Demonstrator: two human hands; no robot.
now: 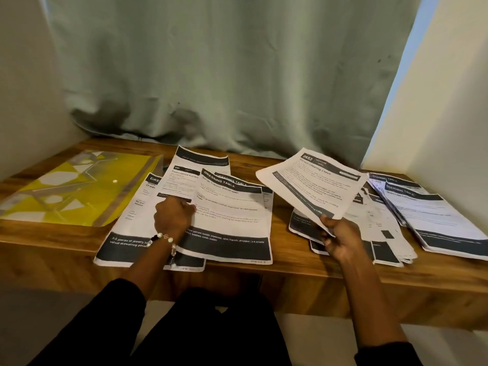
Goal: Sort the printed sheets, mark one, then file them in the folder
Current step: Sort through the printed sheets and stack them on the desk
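— Wooden worktop (66, 235) with a pale curtain (224, 75) hanging behind it, is that right?

— Yes, and printed sheets cover most of it. A yellow patterned folder (79, 188) lies flat at the far left, apart from both hands.

— What is the left hand (173, 213) doing?

— Its fingers are curled down onto the middle pile of sheets (229, 220), at the left edge of the top page headed "DRESSING TABLE". Whether it pinches that page or only presses on it, I cannot tell. A beaded bracelet (163, 237) sits on that wrist.

— And the right hand (340, 237)?

— Thumb and fingers pinch the near edge of a single sheet (311, 184), numbered 2652, holding it lifted and tilted above the worktop.

— Anything under it?

— A loose, fanned heap of pages (380, 233) lies near the right, and a tidier stack (433, 217) sits at the far right, beside the wall
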